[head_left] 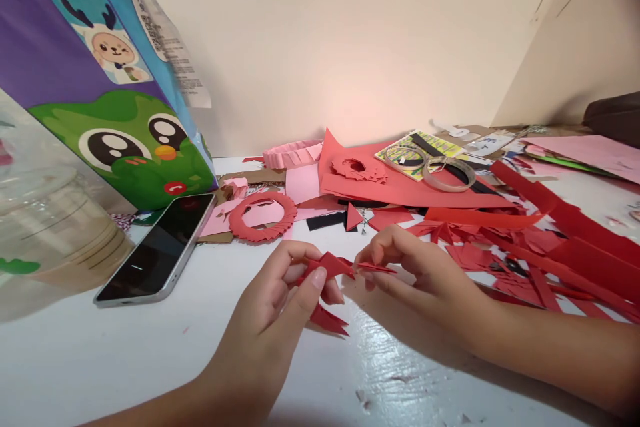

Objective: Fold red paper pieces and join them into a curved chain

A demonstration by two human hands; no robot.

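My left hand is closed around a chain of folded red paper pieces, its thumb pressing on the front. Pointed ends of the red paper hang below those fingers. Close beside it on the right, my right hand pinches a small folded red paper piece between thumb and fingers. The two papers nearly meet; whether they touch I cannot tell. Behind the hands lies a red folded-paper ring, with a smaller ruffled red ring farther back on red sheets.
At the left stand a plastic cup and a purple bag with a green owl, a phone leaning low beside them. Tape rolls, a pink pleated ring and red scraps cover the back and right.
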